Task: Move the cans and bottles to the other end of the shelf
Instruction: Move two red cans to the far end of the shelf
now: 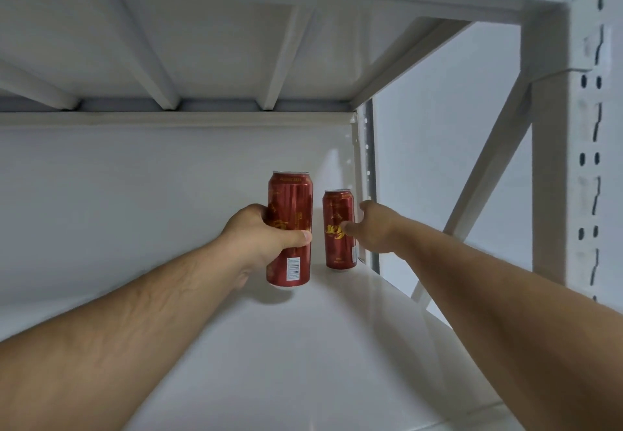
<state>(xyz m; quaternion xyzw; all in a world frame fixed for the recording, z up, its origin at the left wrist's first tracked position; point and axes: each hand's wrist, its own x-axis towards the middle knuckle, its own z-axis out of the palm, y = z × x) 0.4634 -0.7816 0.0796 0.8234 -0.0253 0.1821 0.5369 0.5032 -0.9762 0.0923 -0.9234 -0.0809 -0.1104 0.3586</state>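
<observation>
Two tall red cans stand upright at the right end of a white shelf (303,346). My left hand (261,236) grips the nearer, larger-looking can (290,201) round its middle; its base is at or just above the shelf surface. My right hand (369,226) is wrapped round the farther can (337,214), which stands in the back right corner, thumb on its front and fingers hidden behind it. No bottles are in view.
A white back wall (135,194) closes the shelf behind. The upper shelf's underside with ribs (202,42) hangs overhead. A perforated white upright post (590,160) and a diagonal brace (488,167) stand at the right end.
</observation>
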